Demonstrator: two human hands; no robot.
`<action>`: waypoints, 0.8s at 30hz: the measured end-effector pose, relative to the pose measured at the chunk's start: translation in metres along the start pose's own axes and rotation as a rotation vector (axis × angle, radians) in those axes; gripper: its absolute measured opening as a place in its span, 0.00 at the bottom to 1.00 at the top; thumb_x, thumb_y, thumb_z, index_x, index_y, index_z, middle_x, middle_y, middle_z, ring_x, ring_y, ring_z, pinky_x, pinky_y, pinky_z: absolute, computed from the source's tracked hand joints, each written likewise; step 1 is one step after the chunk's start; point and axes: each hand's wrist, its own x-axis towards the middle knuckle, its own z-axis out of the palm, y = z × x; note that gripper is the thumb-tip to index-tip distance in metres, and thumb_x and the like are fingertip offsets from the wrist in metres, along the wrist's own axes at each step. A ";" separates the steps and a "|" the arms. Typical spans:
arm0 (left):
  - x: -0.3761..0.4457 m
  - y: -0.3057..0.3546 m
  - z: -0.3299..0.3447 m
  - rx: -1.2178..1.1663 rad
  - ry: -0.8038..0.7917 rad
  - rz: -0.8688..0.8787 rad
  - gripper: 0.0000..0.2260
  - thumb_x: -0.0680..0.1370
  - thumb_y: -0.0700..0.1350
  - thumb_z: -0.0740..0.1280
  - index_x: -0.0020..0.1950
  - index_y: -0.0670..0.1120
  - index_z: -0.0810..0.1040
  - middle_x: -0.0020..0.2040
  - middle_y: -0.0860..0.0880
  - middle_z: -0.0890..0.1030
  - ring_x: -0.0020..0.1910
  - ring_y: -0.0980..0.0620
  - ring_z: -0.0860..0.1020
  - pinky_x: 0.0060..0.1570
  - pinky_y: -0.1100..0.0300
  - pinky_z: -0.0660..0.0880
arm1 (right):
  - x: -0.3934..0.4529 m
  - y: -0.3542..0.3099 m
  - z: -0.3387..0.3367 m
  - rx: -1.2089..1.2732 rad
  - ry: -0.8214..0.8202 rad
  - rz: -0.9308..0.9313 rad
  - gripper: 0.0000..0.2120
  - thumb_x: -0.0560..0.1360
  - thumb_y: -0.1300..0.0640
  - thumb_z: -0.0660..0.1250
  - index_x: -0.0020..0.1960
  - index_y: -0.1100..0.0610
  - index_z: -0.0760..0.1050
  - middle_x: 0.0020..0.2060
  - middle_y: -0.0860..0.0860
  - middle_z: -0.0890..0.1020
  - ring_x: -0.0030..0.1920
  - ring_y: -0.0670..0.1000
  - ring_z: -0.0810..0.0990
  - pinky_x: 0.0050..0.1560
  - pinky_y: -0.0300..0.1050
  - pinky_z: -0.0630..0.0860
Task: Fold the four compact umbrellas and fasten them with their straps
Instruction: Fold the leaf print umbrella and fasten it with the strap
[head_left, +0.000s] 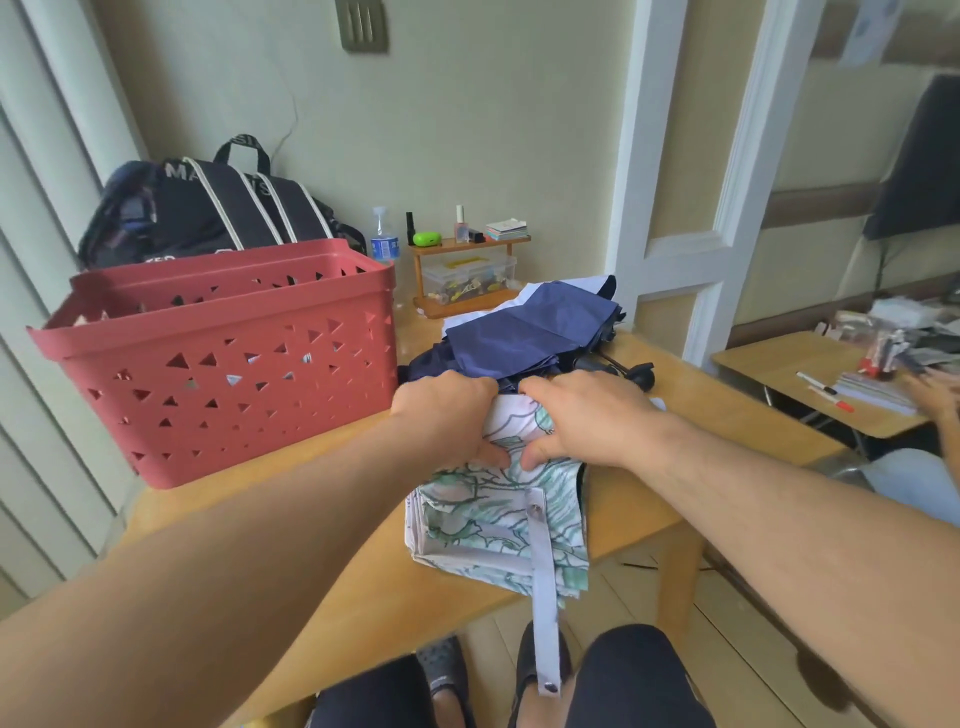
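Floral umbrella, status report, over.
Left hand and right hand grip floral umbrella. Strap hangs unfastened. Navy umbrella behind; red basket left.

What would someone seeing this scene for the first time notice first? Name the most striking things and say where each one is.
Both hands, left hand and right hand, grip a white floral umbrella at the table's near edge, its strap dangling over the edge. A big red basket stands to the left, and a dark blue umbrella lies loose just behind the hands.
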 end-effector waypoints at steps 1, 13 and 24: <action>-0.004 -0.001 -0.013 0.007 0.022 -0.006 0.31 0.69 0.70 0.75 0.60 0.50 0.73 0.48 0.52 0.76 0.49 0.43 0.78 0.42 0.52 0.71 | -0.004 -0.001 -0.013 -0.010 0.027 0.008 0.37 0.66 0.23 0.69 0.62 0.48 0.69 0.50 0.48 0.79 0.52 0.56 0.78 0.38 0.50 0.74; -0.104 -0.032 -0.151 0.048 0.302 0.083 0.32 0.68 0.74 0.72 0.64 0.57 0.75 0.41 0.57 0.77 0.46 0.46 0.78 0.43 0.53 0.76 | -0.081 -0.055 -0.181 -0.070 0.290 0.035 0.29 0.66 0.26 0.70 0.61 0.38 0.74 0.37 0.42 0.72 0.45 0.56 0.76 0.40 0.46 0.76; -0.123 -0.056 -0.154 0.016 0.174 0.127 0.33 0.67 0.65 0.79 0.66 0.56 0.72 0.52 0.53 0.83 0.49 0.47 0.80 0.48 0.53 0.78 | -0.087 -0.083 -0.194 -0.097 0.285 -0.009 0.26 0.65 0.26 0.69 0.56 0.40 0.75 0.36 0.42 0.73 0.43 0.54 0.76 0.38 0.45 0.74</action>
